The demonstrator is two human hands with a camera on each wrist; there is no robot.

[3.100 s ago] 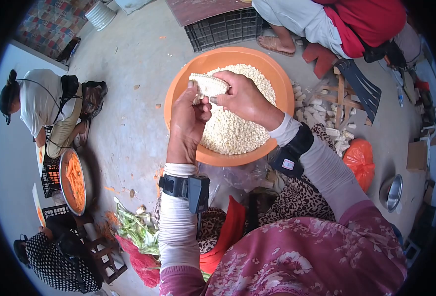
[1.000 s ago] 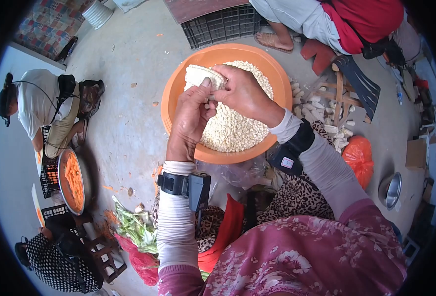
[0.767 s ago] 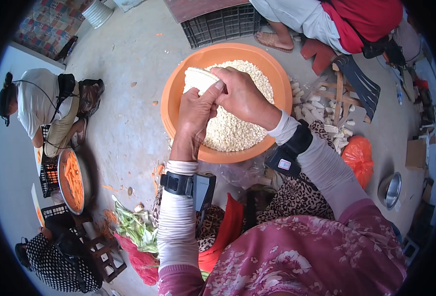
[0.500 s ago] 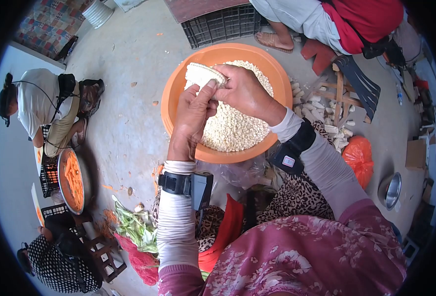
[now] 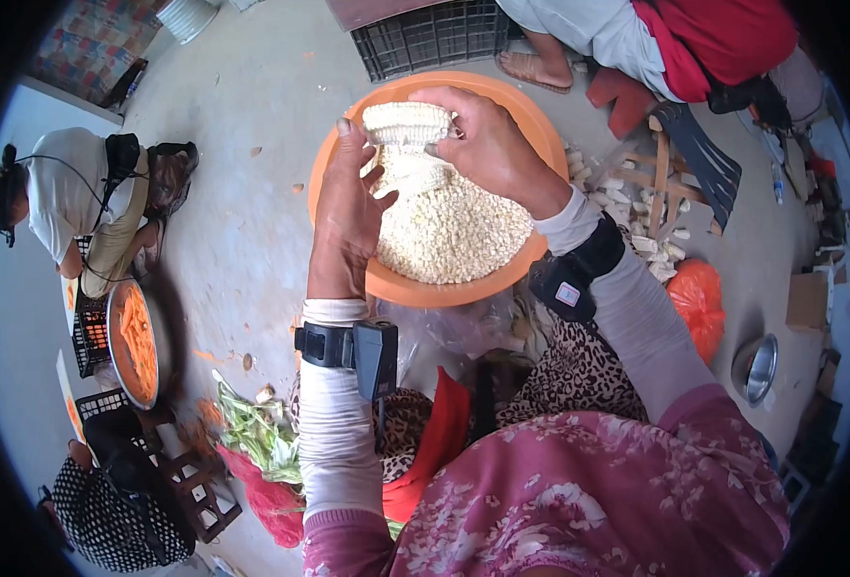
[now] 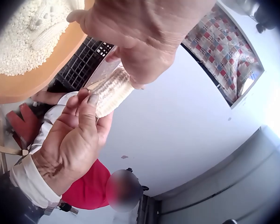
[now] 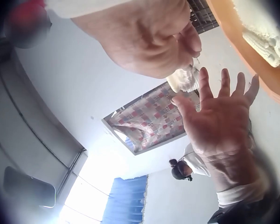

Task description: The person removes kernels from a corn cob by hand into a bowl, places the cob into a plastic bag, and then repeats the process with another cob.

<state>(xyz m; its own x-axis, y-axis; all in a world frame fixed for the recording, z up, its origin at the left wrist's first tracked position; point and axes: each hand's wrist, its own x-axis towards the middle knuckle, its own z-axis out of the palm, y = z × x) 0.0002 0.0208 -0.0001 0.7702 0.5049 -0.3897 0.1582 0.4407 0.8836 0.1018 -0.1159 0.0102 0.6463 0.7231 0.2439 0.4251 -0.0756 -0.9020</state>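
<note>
A corn cob (image 5: 406, 123), with rows of pale kernels and some bare rows, is held over the far part of an orange basin (image 5: 444, 293). My right hand (image 5: 497, 149) grips its right end between thumb and fingers. My left hand (image 5: 346, 216) is by the cob's other end, thumb up and fingers spread. In the right wrist view the left palm (image 7: 221, 121) faces the camera, holding nothing. Loose kernels (image 5: 463, 240) heap in the basin, and another cob (image 7: 263, 49) lies on them.
Beyond the basin stands a black crate (image 5: 430, 43), near a seated person (image 5: 588, 38). Stripped cobs (image 5: 641, 207) and a wooden stool (image 5: 663, 183) are at right, by an orange bag (image 5: 697, 308). Two people work at left near a metal basin of carrot pieces (image 5: 138, 337). Green husks (image 5: 257, 428) lie below.
My left hand has let go of the cob and drawn back to the left with its fingers spreading. The cob, now in my right hand alone, has turned level with its kernel rows showing.
</note>
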